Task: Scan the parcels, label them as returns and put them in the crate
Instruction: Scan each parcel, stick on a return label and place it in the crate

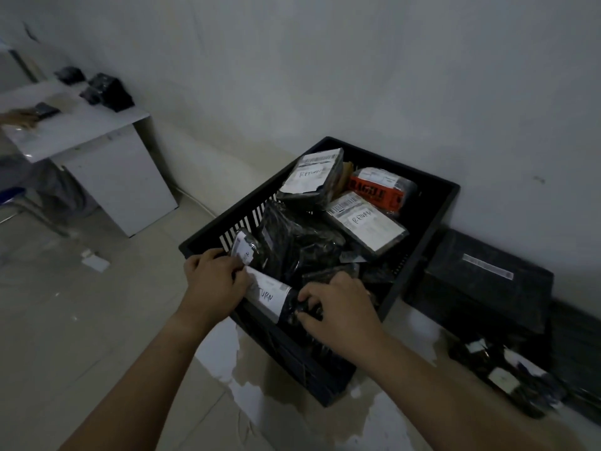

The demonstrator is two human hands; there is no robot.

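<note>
Centrally, a glossy black poly parcel (271, 296) with a white paper label is gripped at the near rim of the slatted plastic crate (432, 209), left hand (213, 281) and right hand (341, 309) curled round its ends.

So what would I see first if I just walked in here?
The black crate on the floor, stuffed with dark parcels, catches the eye first. Inside, toward the far side, a bright orange FRAGILE sticker stands out. At the near rim, the left hand and right hand hold a parcel with a handwritten white label.
</note>
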